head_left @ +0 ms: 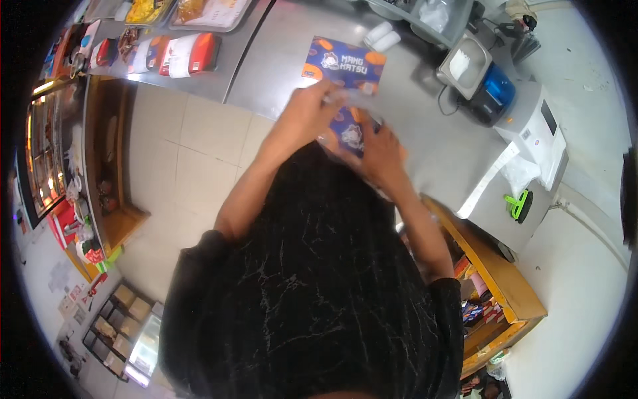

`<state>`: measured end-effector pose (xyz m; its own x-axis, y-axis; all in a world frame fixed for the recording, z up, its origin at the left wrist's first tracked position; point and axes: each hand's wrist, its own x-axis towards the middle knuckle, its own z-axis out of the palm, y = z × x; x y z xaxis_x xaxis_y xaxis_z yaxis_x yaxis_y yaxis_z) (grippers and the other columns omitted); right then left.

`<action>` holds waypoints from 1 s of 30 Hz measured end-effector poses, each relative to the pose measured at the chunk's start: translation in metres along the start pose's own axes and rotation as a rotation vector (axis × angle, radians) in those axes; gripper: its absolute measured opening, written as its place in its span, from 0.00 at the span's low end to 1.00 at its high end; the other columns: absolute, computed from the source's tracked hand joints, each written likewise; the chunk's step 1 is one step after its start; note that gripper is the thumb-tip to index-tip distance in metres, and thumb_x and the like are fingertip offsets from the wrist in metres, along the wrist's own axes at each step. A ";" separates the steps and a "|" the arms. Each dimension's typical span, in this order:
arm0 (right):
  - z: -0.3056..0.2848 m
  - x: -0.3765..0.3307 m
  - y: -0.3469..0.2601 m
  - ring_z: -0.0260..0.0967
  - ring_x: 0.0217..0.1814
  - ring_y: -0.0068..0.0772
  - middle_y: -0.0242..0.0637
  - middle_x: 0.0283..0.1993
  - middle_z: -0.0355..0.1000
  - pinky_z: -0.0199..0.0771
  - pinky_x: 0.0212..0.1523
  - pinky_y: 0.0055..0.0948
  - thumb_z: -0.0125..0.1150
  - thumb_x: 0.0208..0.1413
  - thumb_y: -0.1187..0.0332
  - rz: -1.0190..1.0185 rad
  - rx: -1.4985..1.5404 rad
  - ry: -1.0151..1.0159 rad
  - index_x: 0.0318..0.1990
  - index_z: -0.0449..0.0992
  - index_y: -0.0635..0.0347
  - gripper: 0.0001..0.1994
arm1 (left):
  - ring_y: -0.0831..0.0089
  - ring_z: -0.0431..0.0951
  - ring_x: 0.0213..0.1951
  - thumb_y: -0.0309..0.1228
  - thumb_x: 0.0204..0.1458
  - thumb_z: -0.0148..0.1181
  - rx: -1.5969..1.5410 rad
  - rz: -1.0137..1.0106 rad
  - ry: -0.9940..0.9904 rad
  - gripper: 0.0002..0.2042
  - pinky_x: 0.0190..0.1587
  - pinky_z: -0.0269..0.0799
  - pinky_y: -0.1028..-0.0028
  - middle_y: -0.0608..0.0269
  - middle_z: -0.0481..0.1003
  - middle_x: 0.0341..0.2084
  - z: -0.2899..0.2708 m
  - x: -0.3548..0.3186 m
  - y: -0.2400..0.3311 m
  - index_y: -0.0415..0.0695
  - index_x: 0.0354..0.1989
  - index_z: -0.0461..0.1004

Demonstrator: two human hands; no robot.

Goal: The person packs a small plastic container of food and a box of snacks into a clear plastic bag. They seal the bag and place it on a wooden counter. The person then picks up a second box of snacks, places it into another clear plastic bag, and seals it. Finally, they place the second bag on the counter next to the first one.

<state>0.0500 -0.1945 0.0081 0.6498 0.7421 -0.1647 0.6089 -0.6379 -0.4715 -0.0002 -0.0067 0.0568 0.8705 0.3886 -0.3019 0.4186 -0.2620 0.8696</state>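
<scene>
Frame centre: my left hand [302, 116] and right hand [377, 151] both closed on small blue packet [348, 133]. Step, judged: handling packet over steel counter [425, 133]. Next: firm two-handed pinch.

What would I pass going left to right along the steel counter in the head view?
Red-lidded food packs → blue patterned box → two white rolls → small metal tray → blue device → white machine.
</scene>
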 end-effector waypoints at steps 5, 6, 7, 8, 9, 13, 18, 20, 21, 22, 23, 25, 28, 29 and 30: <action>-0.061 -0.045 0.031 0.60 0.59 0.55 0.54 0.56 0.62 0.61 0.59 0.45 0.62 0.47 0.41 -0.159 -0.149 -0.163 0.64 0.60 0.54 0.41 | 0.76 0.71 0.26 0.31 0.56 0.57 0.267 0.264 0.122 0.10 0.31 0.65 0.74 0.57 0.73 0.21 -0.018 0.006 0.009 0.36 0.29 0.75; -0.075 -0.053 0.034 0.62 0.58 0.50 0.50 0.54 0.65 0.62 0.57 0.43 0.63 0.48 0.44 -0.232 -0.231 -0.266 0.62 0.64 0.55 0.37 | 0.76 0.71 0.27 0.32 0.56 0.56 0.169 0.199 0.032 0.10 0.31 0.65 0.74 0.60 0.73 0.21 -0.023 0.006 0.010 0.36 0.28 0.75; -0.090 -0.061 0.036 0.63 0.57 0.45 0.47 0.53 0.67 0.63 0.55 0.41 0.63 0.48 0.47 -0.291 -0.313 -0.365 0.59 0.67 0.55 0.33 | 0.76 0.70 0.28 0.32 0.56 0.56 0.070 0.141 -0.070 0.11 0.32 0.65 0.75 0.62 0.73 0.21 -0.031 0.009 0.016 0.37 0.27 0.75; -0.103 -0.064 0.038 0.65 0.55 0.40 0.43 0.51 0.70 0.65 0.52 0.40 0.64 0.49 0.51 -0.358 -0.395 -0.471 0.56 0.70 0.56 0.29 | 0.77 0.70 0.28 0.33 0.56 0.56 -0.033 0.075 -0.166 0.12 0.33 0.65 0.75 0.65 0.72 0.20 -0.035 0.011 0.019 0.37 0.26 0.74; -0.114 -0.065 0.043 0.67 0.53 0.37 0.40 0.47 0.71 0.64 0.51 0.38 0.64 0.49 0.55 -0.361 -0.382 -0.511 0.52 0.73 0.56 0.24 | 0.79 0.68 0.25 0.34 0.57 0.55 -0.103 0.062 -0.201 0.12 0.33 0.64 0.76 0.71 0.69 0.19 -0.035 0.014 0.020 0.37 0.28 0.74; -0.170 -0.064 0.023 0.69 0.42 0.31 0.32 0.31 0.72 0.63 0.47 0.35 0.65 0.46 0.67 -0.350 -0.106 -0.317 0.35 0.79 0.58 0.08 | 0.84 0.65 0.20 0.34 0.60 0.51 -0.310 0.037 -0.378 0.10 0.26 0.61 0.80 0.70 0.68 0.17 -0.035 0.013 0.032 0.38 0.39 0.72; -0.173 -0.069 0.006 0.68 0.32 0.40 0.40 0.31 0.70 0.64 0.45 0.38 0.66 0.44 0.71 -0.249 -0.018 -0.221 0.24 0.76 0.63 0.06 | 0.83 0.64 0.19 0.33 0.61 0.49 -0.104 0.137 -0.234 0.10 0.23 0.59 0.80 0.70 0.67 0.15 -0.025 -0.002 0.046 0.38 0.40 0.71; -0.168 -0.054 -0.017 0.67 0.37 0.50 0.42 0.35 0.71 0.64 0.47 0.43 0.66 0.47 0.69 -0.154 0.148 -0.123 0.29 0.76 0.65 0.08 | 0.83 0.64 0.19 0.33 0.61 0.49 -0.134 0.114 -0.318 0.10 0.23 0.59 0.79 0.69 0.69 0.16 -0.023 -0.001 0.048 0.38 0.41 0.70; -0.157 -0.047 -0.025 0.67 0.39 0.53 0.43 0.35 0.70 0.65 0.46 0.44 0.65 0.48 0.68 -0.050 0.307 -0.117 0.32 0.75 0.65 0.09 | 0.83 0.64 0.19 0.33 0.61 0.49 -0.121 0.121 -0.368 0.11 0.23 0.59 0.79 0.68 0.71 0.17 -0.019 0.001 0.048 0.38 0.42 0.70; -0.145 -0.038 -0.028 0.66 0.42 0.55 0.43 0.35 0.70 0.66 0.46 0.45 0.64 0.50 0.68 0.049 0.465 -0.111 0.35 0.75 0.66 0.10 | 0.83 0.64 0.19 0.33 0.61 0.49 -0.109 0.126 -0.413 0.11 0.22 0.59 0.79 0.67 0.72 0.18 -0.017 0.002 0.048 0.38 0.43 0.69; -0.116 -0.025 -0.017 0.67 0.44 0.57 0.45 0.38 0.70 0.67 0.45 0.46 0.65 0.51 0.66 0.041 0.290 -0.165 0.44 0.72 0.63 0.16 | 0.82 0.67 0.19 0.33 0.61 0.49 -0.172 0.078 -0.473 0.11 0.24 0.62 0.78 0.63 0.75 0.21 -0.016 0.004 0.053 0.38 0.44 0.68; -0.043 -0.015 0.020 0.67 0.47 0.59 0.51 0.44 0.69 0.70 0.43 0.48 0.66 0.50 0.62 -0.051 -0.065 -0.153 0.58 0.63 0.59 0.29 | 0.81 0.69 0.19 0.33 0.62 0.48 -0.237 0.066 -0.405 0.11 0.26 0.66 0.76 0.61 0.75 0.21 -0.015 0.005 0.062 0.38 0.44 0.68; -0.040 -0.003 0.002 0.62 0.55 0.66 0.57 0.55 0.61 0.68 0.51 0.51 0.67 0.48 0.58 0.158 -0.277 -0.387 0.67 0.51 0.58 0.42 | 0.70 0.75 0.27 0.33 0.57 0.52 -0.079 0.251 -0.137 0.12 0.36 0.73 0.69 0.58 0.74 0.26 -0.009 0.014 0.051 0.38 0.44 0.69; -0.046 0.001 -0.006 0.59 0.58 0.68 0.59 0.59 0.57 0.66 0.55 0.53 0.67 0.47 0.57 0.288 -0.290 -0.536 0.69 0.48 0.58 0.45 | 0.67 0.75 0.30 0.32 0.55 0.54 0.039 0.352 0.043 0.12 0.39 0.74 0.67 0.58 0.74 0.28 -0.002 0.011 0.049 0.38 0.43 0.69; -0.040 0.000 -0.003 0.61 0.57 0.65 0.58 0.58 0.59 0.68 0.53 0.50 0.68 0.46 0.57 0.235 -0.333 -0.508 0.68 0.50 0.57 0.44 | 0.64 0.76 0.33 0.32 0.53 0.56 0.162 0.449 0.221 0.12 0.42 0.74 0.64 0.57 0.73 0.30 0.003 0.009 0.049 0.39 0.43 0.70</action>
<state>0.0666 -0.2009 0.0443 0.5367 0.5278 -0.6583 0.6384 -0.7642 -0.0923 0.0289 -0.0186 0.0957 0.9051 0.3796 0.1914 0.0669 -0.5718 0.8177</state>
